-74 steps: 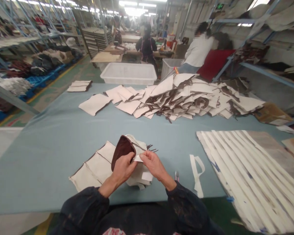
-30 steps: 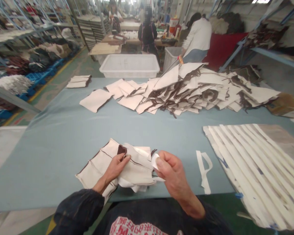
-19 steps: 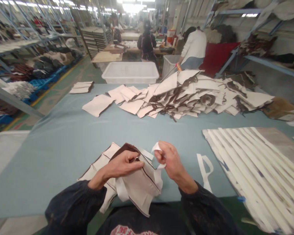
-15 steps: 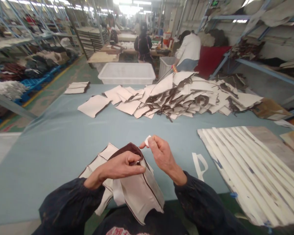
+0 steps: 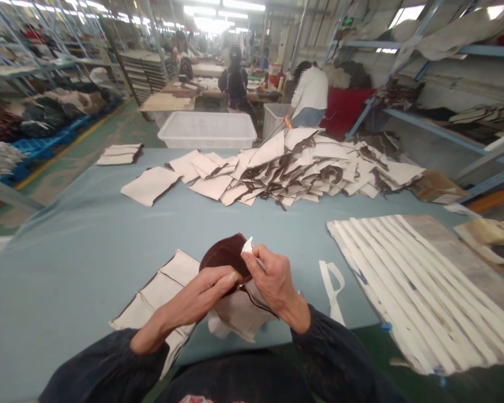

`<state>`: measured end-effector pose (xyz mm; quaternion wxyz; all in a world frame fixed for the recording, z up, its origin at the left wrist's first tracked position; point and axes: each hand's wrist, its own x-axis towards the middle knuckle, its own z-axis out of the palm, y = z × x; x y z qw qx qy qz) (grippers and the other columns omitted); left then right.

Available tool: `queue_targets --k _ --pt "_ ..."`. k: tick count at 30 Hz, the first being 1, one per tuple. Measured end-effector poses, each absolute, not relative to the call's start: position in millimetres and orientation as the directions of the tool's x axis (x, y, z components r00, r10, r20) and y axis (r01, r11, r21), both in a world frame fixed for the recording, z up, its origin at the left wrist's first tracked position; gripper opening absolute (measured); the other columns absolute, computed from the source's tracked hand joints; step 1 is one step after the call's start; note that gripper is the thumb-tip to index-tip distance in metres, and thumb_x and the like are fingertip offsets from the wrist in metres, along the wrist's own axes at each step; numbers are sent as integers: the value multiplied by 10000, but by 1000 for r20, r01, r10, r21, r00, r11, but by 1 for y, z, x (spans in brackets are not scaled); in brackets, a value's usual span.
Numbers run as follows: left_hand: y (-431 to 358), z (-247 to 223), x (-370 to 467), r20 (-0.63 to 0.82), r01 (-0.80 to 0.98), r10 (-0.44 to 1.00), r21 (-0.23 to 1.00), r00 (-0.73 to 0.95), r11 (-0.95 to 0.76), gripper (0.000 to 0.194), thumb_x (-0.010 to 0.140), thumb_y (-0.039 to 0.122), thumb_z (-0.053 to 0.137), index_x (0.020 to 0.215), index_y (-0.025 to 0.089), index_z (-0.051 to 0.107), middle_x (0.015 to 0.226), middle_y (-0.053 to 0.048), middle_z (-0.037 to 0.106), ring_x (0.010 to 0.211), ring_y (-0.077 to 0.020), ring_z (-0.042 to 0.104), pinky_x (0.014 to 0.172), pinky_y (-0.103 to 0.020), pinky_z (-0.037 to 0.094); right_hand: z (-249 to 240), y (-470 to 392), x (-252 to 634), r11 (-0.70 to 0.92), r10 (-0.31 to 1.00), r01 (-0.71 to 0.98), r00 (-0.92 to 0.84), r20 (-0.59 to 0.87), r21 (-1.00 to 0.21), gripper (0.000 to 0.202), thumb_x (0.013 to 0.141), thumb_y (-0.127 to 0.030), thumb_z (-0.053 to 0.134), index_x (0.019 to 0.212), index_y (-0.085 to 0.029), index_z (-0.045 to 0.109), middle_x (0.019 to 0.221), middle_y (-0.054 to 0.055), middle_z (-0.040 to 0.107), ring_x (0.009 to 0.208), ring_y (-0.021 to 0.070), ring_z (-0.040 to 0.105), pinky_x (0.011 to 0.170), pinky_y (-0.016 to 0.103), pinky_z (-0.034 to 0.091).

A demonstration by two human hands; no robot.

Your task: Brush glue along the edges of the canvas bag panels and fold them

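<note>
My left hand (image 5: 201, 291) grips the edge of a cream fabric piece (image 5: 239, 313) with a dark brown lining (image 5: 224, 254), its fingers pressed together. The lining opens upward like a pocket. At its right edge my right hand (image 5: 275, 277) is closed in a pinch on a small white piece (image 5: 247, 245). Another cream panel with dark seams (image 5: 163, 291) lies flat on the table, partly under my left forearm.
Cream pieces with dark edging (image 5: 294, 168) are heaped across the blue-green table (image 5: 88, 240). White strips on a board (image 5: 407, 280) lie at right, beside a white loop (image 5: 334, 285). Beyond stand a white bin (image 5: 208, 130) and people, one in a white top (image 5: 313, 89).
The held piece has been lifted and turned so its brown inside shows more. My right hand has come down against its edge. The whole view has shifted slightly.
</note>
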<state>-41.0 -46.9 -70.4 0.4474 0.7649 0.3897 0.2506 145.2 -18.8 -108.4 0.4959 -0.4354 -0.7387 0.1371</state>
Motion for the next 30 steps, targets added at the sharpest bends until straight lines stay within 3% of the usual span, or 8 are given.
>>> queue_targets --k 7,13,18,21,27,30 --pt "-49 -77 -34 9 392 832 879 555 -271 458 1051 489 307 678 224 289 675 58 298 636 -126 292 603 -288 275 -107 -24 146 565 778 551 -108 619 -613 386 1035 -397 496 702 -219 577 520 -55 502 456 105 400 513 252 291" --pt "-58 -85 -27 62 445 796 801 603 -399 381 1055 358 320 700 221 344 680 51 398 642 -126 379 629 -283 313 -106 -32 150 578 757 582 -121 642 -572 383 1047 -387 489 727 -215 610 544 -42 567 461 105 458 519 251 312" --pt "-59 -106 -26 352 552 717 465 602 -692 305 998 182 395 696 223 390 617 50 463 557 -121 409 567 -293 282 -108 -39 149 599 723 607 -129 679 -522 382 1048 -372 492 717 -212 595 541 -32 568 464 110 480 527 258 317" --pt "-57 -109 -24 450 600 668 307 592 -739 308 1005 174 407 702 224 427 610 37 516 541 -126 454 544 -288 292 -109 -39 150 566 752 603 -97 652 -563 376 1036 -366 510 697 -216 572 531 -41 534 466 107 454 523 254 315" --pt "-62 -96 -8 480 530 592 275 647 -802 369 1063 249 383 701 225 454 592 21 561 507 -130 476 508 -295 309 -121 -41 160 485 848 470 -47 528 -737 361 1030 -380 477 704 -228 507 528 -63 487 462 101 431 484 237 322" --pt "-72 -89 0 508 444 506 248 697 -861 399 1069 211 336 692 224 466 580 15 568 493 -133 475 511 -315 324 -128 -43 167 571 800 447 -116 588 -689 380 1053 -359 431 696 -235 470 518 -61 491 453 108 447 490 251 333"
